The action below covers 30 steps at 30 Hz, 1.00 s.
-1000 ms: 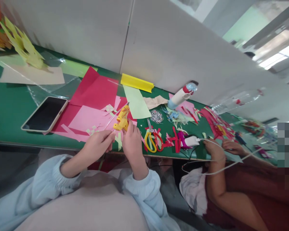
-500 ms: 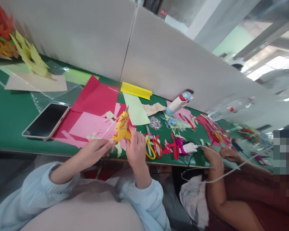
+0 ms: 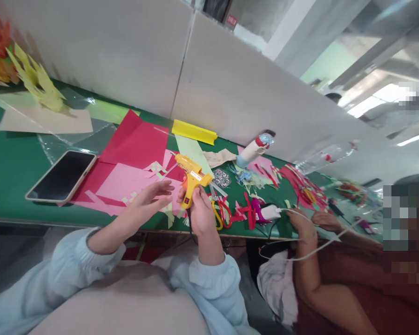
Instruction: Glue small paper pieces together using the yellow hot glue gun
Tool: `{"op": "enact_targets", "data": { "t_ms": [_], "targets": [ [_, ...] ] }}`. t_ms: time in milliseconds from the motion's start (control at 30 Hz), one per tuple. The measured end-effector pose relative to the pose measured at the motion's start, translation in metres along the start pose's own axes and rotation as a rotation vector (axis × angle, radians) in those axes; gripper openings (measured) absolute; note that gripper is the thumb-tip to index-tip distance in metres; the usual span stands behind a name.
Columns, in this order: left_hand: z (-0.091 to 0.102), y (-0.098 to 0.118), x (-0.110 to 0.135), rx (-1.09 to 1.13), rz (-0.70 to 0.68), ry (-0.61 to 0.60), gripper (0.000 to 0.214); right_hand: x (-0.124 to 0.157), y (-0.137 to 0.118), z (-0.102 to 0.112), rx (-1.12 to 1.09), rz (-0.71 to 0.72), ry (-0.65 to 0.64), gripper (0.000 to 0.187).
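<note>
A yellow hot glue gun (image 3: pixel 192 176) is held by its handle in my right hand (image 3: pixel 202 214), its nozzle pointing up and to the left. A dark cord hangs from the base of the handle. My left hand (image 3: pixel 154 197) is just left of the glue gun, apart from it, with fingers stretched out and nothing in them. Under and beyond the hands lie pink paper (image 3: pixel 122 182) and red paper (image 3: pixel 139 139) with small cut strips. Scissors with red and yellow handles (image 3: pixel 224 213) lie right of my right hand, partly hidden by it.
A phone (image 3: pixel 63 177) lies at left on the green table (image 3: pixel 7 186). Yellow folded paper (image 3: pixel 194 132) and a white bottle (image 3: pixel 254 150) are near the wall. At right, a co-worker's hands (image 3: pixel 302 221) are beside a white cable (image 3: pixel 310 251) and several paper strips.
My right hand has turned the glue gun, so its side and handle now show and its nozzle points left. My left hand has risen and opened away from it. The view shifted slightly.
</note>
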<state>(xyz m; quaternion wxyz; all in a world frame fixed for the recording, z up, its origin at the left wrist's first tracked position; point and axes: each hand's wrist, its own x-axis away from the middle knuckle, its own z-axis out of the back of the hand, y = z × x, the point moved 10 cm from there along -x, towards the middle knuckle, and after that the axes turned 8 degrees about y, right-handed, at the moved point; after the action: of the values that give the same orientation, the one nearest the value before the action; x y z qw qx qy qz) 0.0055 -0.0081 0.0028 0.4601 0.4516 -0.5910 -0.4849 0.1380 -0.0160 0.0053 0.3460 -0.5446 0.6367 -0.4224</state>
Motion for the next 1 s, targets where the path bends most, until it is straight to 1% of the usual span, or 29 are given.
{"op": "enact_targets", "data": {
  "t_ms": [67, 133, 233, 333, 400, 467, 533, 633, 733, 800, 900, 1000],
  "targets": [
    [-0.011, -0.003, -0.003, 0.106, 0.033, -0.028, 0.049, 0.001, 0.003, -0.007, -0.028, -0.070, -0.034, 0.032],
    [-0.022, -0.007, -0.004, 0.214, 0.076, -0.064, 0.046, 0.004, 0.009, -0.013, -0.001, -0.122, -0.061, 0.036],
    [-0.029, -0.006, -0.005, 0.315, 0.111, -0.074, 0.039, 0.008, 0.014, -0.015, 0.085, -0.116, -0.080, 0.040],
    [-0.029, -0.005, -0.002, 0.350, 0.161, -0.064, 0.038, 0.012, 0.020, -0.021, 0.211, -0.078, -0.137, 0.045],
    [-0.026, -0.007, -0.001, 0.357, 0.200, -0.045, 0.041, 0.016, 0.027, -0.027, 0.258, -0.093, -0.194, 0.050],
    [-0.023, -0.009, 0.000, 0.348, 0.223, -0.028, 0.041, 0.020, 0.032, -0.034, 0.244, -0.107, -0.250, 0.052],
    [-0.020, -0.011, 0.001, 0.330, 0.232, -0.017, 0.039, 0.022, 0.033, -0.041, 0.217, -0.087, -0.298, 0.049],
    [-0.013, -0.013, 0.000, 0.342, 0.213, 0.036, 0.036, 0.024, 0.027, -0.042, 0.260, -0.014, -0.315, 0.043],
    [0.000, -0.011, 0.000, 0.382, 0.148, 0.110, 0.030, 0.025, 0.015, -0.033, 0.394, 0.038, -0.307, 0.039],
    [0.009, -0.011, 0.001, 0.370, 0.116, 0.155, 0.030, 0.023, 0.001, -0.020, 0.472, 0.079, -0.247, 0.039],
    [0.019, -0.014, 0.005, 0.330, 0.126, 0.196, 0.031, 0.018, -0.021, -0.004, 0.638, 0.170, -0.154, 0.042],
    [0.019, -0.019, 0.009, 0.321, 0.165, 0.180, 0.032, 0.015, -0.034, -0.001, 0.733, 0.223, -0.132, 0.033]
  ]
}}
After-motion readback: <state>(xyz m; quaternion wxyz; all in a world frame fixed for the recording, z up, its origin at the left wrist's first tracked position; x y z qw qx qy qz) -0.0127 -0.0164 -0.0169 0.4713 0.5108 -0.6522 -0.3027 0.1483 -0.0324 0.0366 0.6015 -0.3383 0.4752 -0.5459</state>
